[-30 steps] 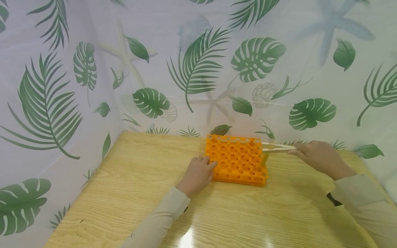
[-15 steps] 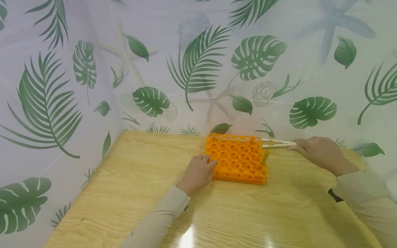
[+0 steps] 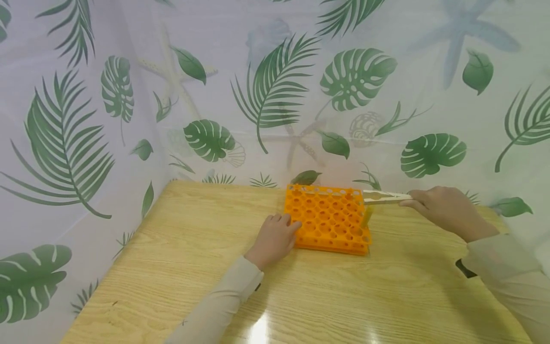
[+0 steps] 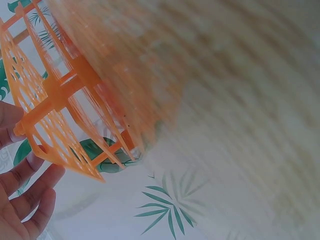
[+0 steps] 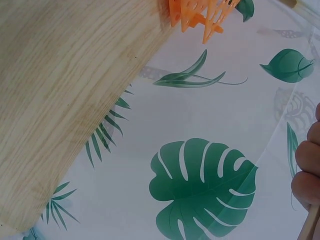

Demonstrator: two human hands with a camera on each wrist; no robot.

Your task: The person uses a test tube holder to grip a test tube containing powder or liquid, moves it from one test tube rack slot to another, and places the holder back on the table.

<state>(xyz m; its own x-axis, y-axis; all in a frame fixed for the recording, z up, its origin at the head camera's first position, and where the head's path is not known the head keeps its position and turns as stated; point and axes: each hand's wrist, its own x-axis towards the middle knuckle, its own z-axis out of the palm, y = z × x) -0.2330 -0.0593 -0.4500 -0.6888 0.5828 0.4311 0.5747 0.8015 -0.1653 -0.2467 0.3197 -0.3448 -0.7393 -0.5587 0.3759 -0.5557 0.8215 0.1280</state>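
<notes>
My left hand (image 3: 275, 239) grips the left end of an orange test tube rack (image 3: 324, 217), a frame with rows of round holes; in the left wrist view the fingertips (image 4: 42, 182) lie around its corner. With my right hand (image 3: 447, 210) I hold the end of a pale wooden test tube clamp (image 3: 388, 197), pointing left. Its far end reaches the back right corner of the rack. Just below that end, at the rack's right side, stands a narrow yellowish tube (image 3: 367, 216), slightly tilted; whether the clamp touches it is too small to tell.
A wood-grain table (image 3: 180, 277) carries the rack near its back edge. Behind and to the left hangs a white cloth (image 3: 240, 86) printed with green leaves, close to the rack's back.
My right hand has risen slightly with the clamp, whose two arms now look closer together. The left hand stays on the rack, which has hardly shifted.
</notes>
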